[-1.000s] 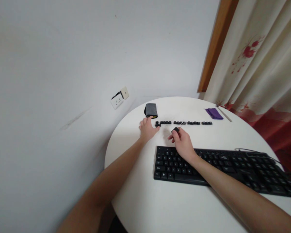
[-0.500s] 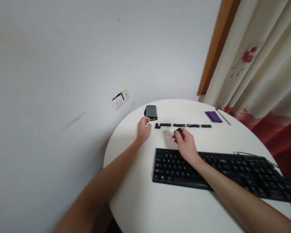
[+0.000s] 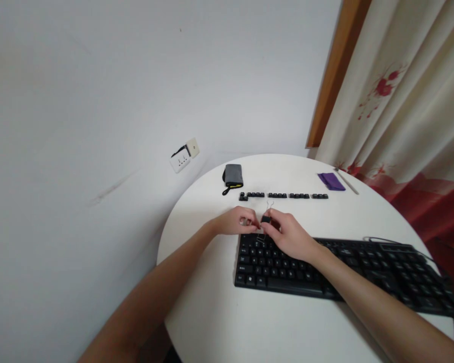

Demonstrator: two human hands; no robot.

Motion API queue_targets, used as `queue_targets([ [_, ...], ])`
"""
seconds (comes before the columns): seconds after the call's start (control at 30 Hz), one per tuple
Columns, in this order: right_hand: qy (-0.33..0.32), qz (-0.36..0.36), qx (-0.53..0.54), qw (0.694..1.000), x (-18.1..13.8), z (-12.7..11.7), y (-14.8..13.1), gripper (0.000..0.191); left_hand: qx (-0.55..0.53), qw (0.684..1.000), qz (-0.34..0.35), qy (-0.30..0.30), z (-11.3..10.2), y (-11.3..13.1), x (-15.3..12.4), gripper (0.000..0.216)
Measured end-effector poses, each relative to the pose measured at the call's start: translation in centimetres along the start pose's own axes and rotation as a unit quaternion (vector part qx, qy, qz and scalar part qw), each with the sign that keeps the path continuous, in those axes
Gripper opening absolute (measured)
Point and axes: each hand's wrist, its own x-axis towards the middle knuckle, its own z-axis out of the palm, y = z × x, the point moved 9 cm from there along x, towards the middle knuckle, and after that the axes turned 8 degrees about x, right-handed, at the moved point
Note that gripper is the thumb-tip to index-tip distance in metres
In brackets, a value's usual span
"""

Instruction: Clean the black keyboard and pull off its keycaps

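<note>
A black keyboard [image 3: 344,267] lies on the round white table [image 3: 280,322]. My right hand [image 3: 289,234] pinches a small black binder clip [image 3: 265,219] with wire handles, just above the keyboard's top left corner. My left hand [image 3: 238,222] is closed beside it, its fingertips meeting the clip from the left. Behind the hands, a row of loose black keycaps [image 3: 283,195] lies in a line on the table.
A grey pouch [image 3: 233,176] with a black and yellow strap lies at the table's back edge. A purple cloth [image 3: 331,181] and a thin stick [image 3: 347,181] lie at the back right. Wall socket [image 3: 183,156] on the left; a curtain [image 3: 408,101] hangs right.
My left hand left the pouch and keycap row and came back toward me. My right hand drew the clip back to the keyboard's top edge, where both hands now meet.
</note>
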Motion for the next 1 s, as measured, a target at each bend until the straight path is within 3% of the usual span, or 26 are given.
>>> queue_targets([
  [0.23,-0.043,-0.009,-0.018,0.999,-0.2,1.3,-0.2,0.014,-0.085,0.993,-0.017,-0.080,1.1,-0.8,-0.5,0.023],
  [0.63,-0.160,-0.099,-0.107,0.976,-0.9,3.2,-1.3,0.011,-0.076,0.991,0.013,-0.108,2.1,0.3,-0.1,0.036],
  [1.0,-0.088,-0.023,-0.042,0.995,-0.1,2.7,0.8,0.015,-0.083,0.990,-0.032,-0.106,2.3,0.1,-0.2,0.036],
])
